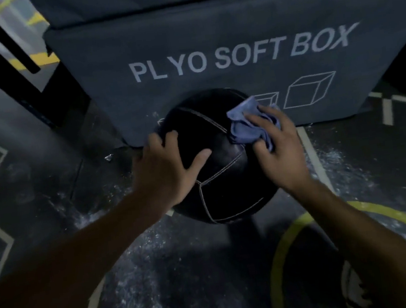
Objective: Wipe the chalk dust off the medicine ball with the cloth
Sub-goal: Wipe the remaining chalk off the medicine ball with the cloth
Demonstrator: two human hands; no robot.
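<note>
Leather, dark and smooth, covers the round ball (pixel 221 167), its panels joined by pale stitched seams that curve across the surface. The ball sits on the floor (pixel 34 173), just in front of a grey fabric-covered box (pixel 207 26) printed with "PLYO SOFT BOX" and white outline drawings of cubes. The left hand (pixel 165 168) lies flat on the ball's upper left side, fingers (pixel 203 153) spread and straight, pressing the leather. The right hand (pixel 277 150) holds a crumpled blue cloth (pixel 246 123) against the ball's upper right side, its fingers curled over the soft, bunched folds. The floor is dark and matte, speckled with white powdery patches around the ball, and crossed by pale painted lines. A yellow curved line (pixel 282 241) arcs over the floor at the lower right. Black metal bars (pixel 1 37) stand at the upper left, beside the box.
</note>
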